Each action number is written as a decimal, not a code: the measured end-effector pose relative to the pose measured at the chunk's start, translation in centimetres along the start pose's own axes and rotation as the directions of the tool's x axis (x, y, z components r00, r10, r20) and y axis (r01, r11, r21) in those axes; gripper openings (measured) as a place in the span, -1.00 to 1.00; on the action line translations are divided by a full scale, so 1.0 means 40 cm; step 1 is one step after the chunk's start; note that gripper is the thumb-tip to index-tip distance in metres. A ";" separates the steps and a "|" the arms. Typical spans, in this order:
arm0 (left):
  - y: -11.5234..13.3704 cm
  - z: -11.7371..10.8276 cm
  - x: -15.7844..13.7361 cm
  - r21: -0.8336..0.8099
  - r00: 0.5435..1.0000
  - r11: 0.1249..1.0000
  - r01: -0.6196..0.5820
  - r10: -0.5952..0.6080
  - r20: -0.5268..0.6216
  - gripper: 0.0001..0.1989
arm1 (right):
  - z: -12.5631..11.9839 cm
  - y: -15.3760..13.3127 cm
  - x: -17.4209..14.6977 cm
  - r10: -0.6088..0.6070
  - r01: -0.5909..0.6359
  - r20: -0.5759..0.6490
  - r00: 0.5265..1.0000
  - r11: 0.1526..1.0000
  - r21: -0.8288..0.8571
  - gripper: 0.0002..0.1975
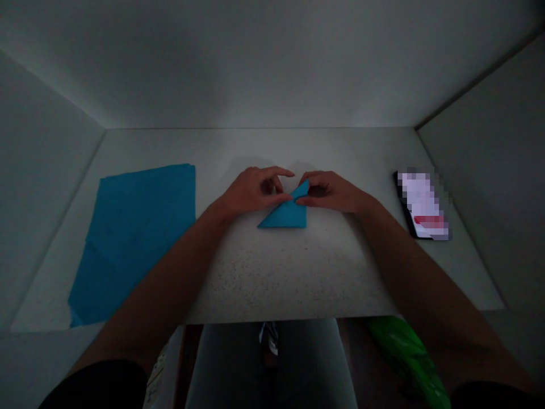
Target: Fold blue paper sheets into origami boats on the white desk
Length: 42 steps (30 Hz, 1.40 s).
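Because the folded paper [289, 217] is small and thin, it should handle as something very light, crisp along its creases and soft enough across the single layers to bend under a careless thumb. It sits at the middle of the white table [255, 278], between the two hands, its long straight edge towards the person and a narrow flap standing up at the upper right. The right hand [336, 190] pinches that flap between thumb and fingers, while the left hand [251, 190] is loosely open, its thumb tip against the sloping edge and its forefinger lifted clear. The best hold is probably flat on the doubled body, since the sharp tips would likely crumple or tear first. A larger blue sheet [136, 216] lies to the left and a phone [426, 207] to the right. For containers, only a green bag [400, 346] shows, below the table edge, and it is too dark there to tell what it holds
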<state>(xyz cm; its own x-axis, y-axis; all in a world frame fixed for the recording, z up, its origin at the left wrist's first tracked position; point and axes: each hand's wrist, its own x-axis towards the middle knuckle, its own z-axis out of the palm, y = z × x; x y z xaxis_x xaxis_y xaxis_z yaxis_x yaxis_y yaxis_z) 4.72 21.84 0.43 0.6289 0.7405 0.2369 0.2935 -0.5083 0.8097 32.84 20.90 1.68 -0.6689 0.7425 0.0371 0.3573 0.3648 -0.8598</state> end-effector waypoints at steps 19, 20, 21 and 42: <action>-0.014 0.026 0.008 -0.145 0.987 0.988 0.049 -0.070 -0.146 -0.41 | 0.022 0.038 0.015 -0.041 0.088 -0.208 0.977 0.971 0.220 -0.26; -0.011 0.025 0.008 -0.163 0.990 0.985 0.052 -0.072 -0.118 -0.44 | 0.021 0.040 0.016 -0.045 0.095 -0.223 0.974 0.971 0.218 -0.28; -0.008 0.023 0.008 -0.177 0.993 0.983 0.057 -0.074 -0.093 -0.45 | 0.019 0.041 0.016 -0.046 0.098 -0.238 0.970 0.972 0.213 -0.30; -0.002 0.039 0.010 -0.127 0.999 0.992 -0.011 0.004 -0.051 -0.22 | 0.050 0.024 0.020 -0.022 0.079 -0.292 0.956 0.980 0.184 -0.38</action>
<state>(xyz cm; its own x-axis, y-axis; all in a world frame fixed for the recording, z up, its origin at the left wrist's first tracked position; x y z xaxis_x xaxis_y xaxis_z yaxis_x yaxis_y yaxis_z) 6.07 21.51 -0.38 0.5928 0.7597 0.2672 0.1933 -0.4563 0.8686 31.35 20.71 -0.13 -0.4570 0.8659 0.2032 0.1778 0.3128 -0.9330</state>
